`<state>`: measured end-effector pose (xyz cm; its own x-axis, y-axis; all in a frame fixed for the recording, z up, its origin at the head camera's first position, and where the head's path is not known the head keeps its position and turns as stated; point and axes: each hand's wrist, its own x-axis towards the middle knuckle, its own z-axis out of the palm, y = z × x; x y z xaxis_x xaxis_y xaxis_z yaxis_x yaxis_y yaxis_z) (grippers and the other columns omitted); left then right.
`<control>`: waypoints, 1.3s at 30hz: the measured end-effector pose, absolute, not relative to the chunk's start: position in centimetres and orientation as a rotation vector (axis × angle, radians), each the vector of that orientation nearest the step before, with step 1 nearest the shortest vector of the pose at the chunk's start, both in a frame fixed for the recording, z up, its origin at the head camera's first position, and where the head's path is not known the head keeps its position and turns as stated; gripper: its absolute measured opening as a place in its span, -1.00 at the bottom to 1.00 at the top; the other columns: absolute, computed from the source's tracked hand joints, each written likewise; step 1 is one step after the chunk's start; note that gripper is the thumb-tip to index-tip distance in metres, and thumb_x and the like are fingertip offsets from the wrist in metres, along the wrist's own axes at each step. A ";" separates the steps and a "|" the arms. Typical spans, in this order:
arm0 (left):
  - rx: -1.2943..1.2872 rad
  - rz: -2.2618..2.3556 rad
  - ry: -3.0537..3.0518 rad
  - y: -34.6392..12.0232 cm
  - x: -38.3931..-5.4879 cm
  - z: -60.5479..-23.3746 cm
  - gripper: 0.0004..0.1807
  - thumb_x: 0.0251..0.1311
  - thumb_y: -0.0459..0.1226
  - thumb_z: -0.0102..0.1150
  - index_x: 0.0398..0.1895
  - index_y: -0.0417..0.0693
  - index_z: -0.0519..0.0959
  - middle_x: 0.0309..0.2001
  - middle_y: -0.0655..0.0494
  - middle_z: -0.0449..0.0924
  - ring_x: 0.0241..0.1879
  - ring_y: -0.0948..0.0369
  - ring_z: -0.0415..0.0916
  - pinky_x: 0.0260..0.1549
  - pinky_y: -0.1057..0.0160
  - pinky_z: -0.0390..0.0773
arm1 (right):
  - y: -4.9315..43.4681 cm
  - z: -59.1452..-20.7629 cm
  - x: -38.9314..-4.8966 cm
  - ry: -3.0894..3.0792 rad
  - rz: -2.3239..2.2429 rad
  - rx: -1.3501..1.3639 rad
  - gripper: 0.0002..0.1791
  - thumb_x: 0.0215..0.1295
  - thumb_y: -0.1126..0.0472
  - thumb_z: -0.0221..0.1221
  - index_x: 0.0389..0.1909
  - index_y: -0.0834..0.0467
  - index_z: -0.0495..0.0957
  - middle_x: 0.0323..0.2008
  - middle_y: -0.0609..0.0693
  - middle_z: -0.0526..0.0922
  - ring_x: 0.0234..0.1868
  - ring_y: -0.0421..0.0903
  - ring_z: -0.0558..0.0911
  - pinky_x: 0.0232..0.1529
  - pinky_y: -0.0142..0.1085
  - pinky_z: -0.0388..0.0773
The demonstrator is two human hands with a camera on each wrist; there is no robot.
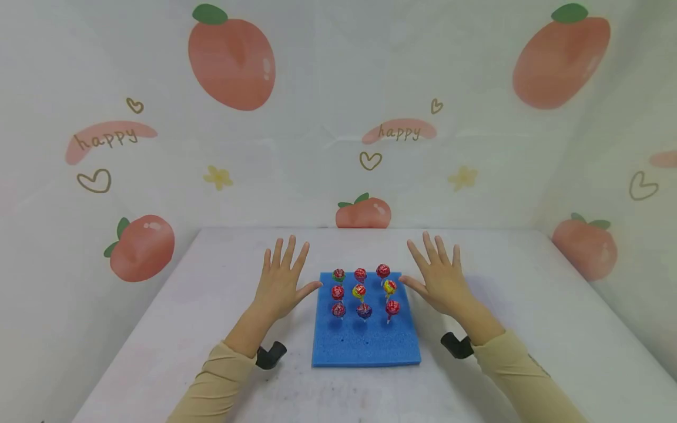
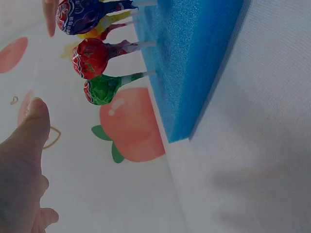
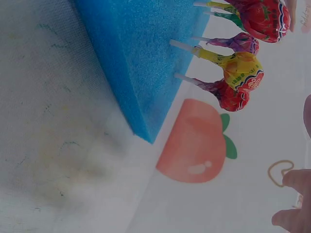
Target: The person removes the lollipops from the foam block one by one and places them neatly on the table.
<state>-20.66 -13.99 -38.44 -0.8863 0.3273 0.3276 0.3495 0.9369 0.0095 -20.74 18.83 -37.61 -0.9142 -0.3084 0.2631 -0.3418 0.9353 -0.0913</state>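
A blue foam block point(image 1: 366, 349) lies flat on the table with several wrapped lollipops standing in it by their sticks, in three rows. Among them are a dark blue lollipop point(image 1: 364, 311) at the front middle, a yellow one point(image 1: 389, 286) at the right and a green one point(image 2: 102, 89) seen from the left wrist. My left hand point(image 1: 280, 285) is spread beside the block's left edge, thumb toward the lollipops. At the other side my right hand point(image 1: 441, 282) is spread too, its thumb overlapping the block's right edge in the head view. Both hands hold nothing.
The white table point(image 1: 211, 376) runs back to a pale wall sheet point(image 1: 317, 170) printed with peaches, hearts and flowers. Black angled pieces point(image 1: 271, 355) show under each wrist. Two small holes dot the front part of the foam.
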 end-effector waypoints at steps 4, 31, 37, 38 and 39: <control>-0.498 -0.098 -2.778 -14.0 -20.6 -38.2 -0.09 0.15 0.18 0.06 0.46 -0.04 0.02 0.46 -0.23 -0.07 0.45 -0.23 -0.16 0.35 -0.27 -0.02 | 18.7 -37.3 -20.6 -2.838 0.194 0.487 -0.14 0.22 -0.25 0.04 0.43 0.08 0.03 0.44 0.30 -0.05 0.43 0.36 -0.06 0.31 0.40 -0.23; -0.510 -0.829 -2.972 -14.2 -18.0 -40.0 -0.26 0.22 0.07 0.07 0.39 -0.08 0.19 0.39 -0.19 0.17 0.41 -0.16 0.05 0.30 -0.20 0.17 | 19.2 -39.4 -17.9 -2.797 0.911 0.533 -0.56 0.24 0.18 0.19 0.13 0.20 0.44 0.06 0.16 0.52 0.00 0.09 0.57 -0.06 -0.02 0.61; -0.517 -0.935 -3.047 -13.7 -17.4 -41.1 -0.23 0.18 0.09 0.11 0.38 -0.06 0.20 0.37 -0.19 0.19 0.39 -0.16 0.09 0.28 -0.22 0.20 | 19.1 -40.5 -17.4 -2.827 1.059 0.647 -0.65 0.20 0.25 0.21 0.01 0.27 0.51 -0.08 0.18 0.58 -0.21 -0.05 0.60 -0.24 -0.34 0.63; -0.521 -0.936 -3.056 -13.6 -17.4 -41.2 -0.23 0.18 0.09 0.11 0.38 -0.05 0.20 0.37 -0.19 0.19 0.39 -0.16 0.09 0.27 -0.23 0.21 | 19.1 -40.7 -17.4 -2.827 1.087 0.671 -0.65 0.20 0.25 0.21 -0.01 0.28 0.51 -0.09 0.18 0.59 -0.23 -0.07 0.59 -0.26 -0.39 0.61; -0.521 -0.938 -3.070 -13.6 -17.4 -41.5 -0.23 0.18 0.10 0.11 0.39 -0.04 0.19 0.38 -0.19 0.18 0.39 -0.15 0.09 0.28 -0.22 0.20 | 19.0 -40.8 -17.3 -2.831 1.112 0.692 -0.66 0.20 0.25 0.21 -0.01 0.29 0.52 -0.09 0.18 0.59 -0.25 -0.08 0.59 -0.28 -0.44 0.59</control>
<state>-17.40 -13.58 -41.46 -0.9428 0.3332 -0.0122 0.2695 0.7831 0.5605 -17.30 19.04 -40.81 -0.9013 -0.3949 0.1782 -0.4107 0.6476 -0.6418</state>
